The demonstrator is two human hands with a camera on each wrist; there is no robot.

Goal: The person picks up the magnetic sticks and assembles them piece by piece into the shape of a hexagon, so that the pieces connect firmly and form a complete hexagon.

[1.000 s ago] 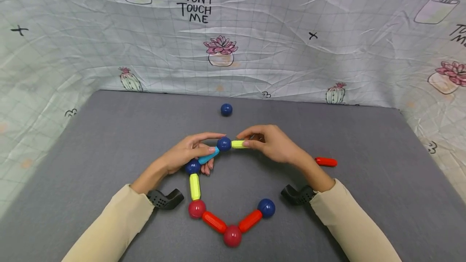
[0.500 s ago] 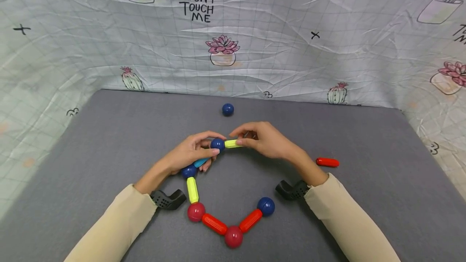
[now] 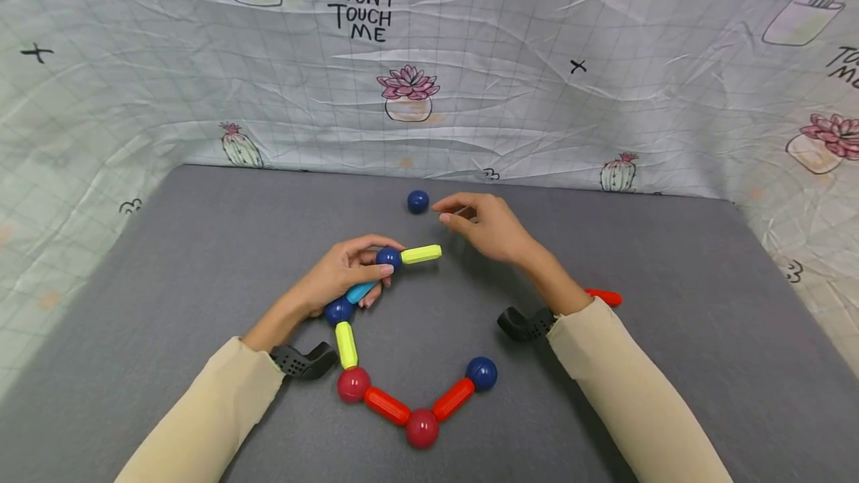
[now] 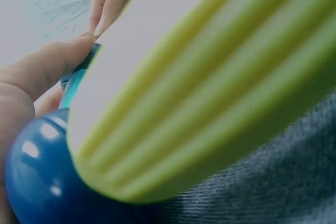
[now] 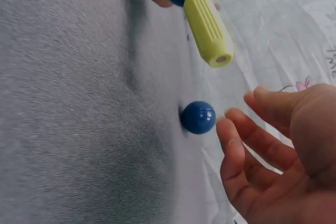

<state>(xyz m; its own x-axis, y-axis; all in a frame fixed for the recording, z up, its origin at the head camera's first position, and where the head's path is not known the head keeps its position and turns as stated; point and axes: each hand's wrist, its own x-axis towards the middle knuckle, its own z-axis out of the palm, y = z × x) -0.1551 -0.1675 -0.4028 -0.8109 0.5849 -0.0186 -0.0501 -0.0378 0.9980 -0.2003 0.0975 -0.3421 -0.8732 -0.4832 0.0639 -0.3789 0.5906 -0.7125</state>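
Note:
My left hand [image 3: 335, 274] holds a blue ball [image 3: 388, 258] between thumb and forefinger. From that ball a yellow-green magnetic rod [image 3: 421, 254] sticks out to the right, its free end showing a metal disc in the right wrist view. A light blue rod [image 3: 362, 291], partly hidden by the fingers, joins the held ball to another blue ball [image 3: 338, 311]. A second yellow-green rod [image 3: 346, 345] follows and looms large in the left wrist view. My right hand [image 3: 493, 228] holds nothing, its fingers loosely bent beside a loose blue ball [image 5: 198, 117], apart from it.
The chain runs on through a red ball [image 3: 353, 384], a red rod [image 3: 387, 406], another red ball [image 3: 422, 428] and a second red rod [image 3: 452, 399] to a blue ball [image 3: 482, 373]. Behind my right forearm lies a loose red rod [image 3: 605, 297]. A printed cloth [image 3: 503, 95] hangs behind the grey table [image 3: 671, 364].
My right hand has let go of the yellow-green rod and moved back towards the loose blue ball. The left hand has drawn the held ball slightly left, the chain shifting with it.

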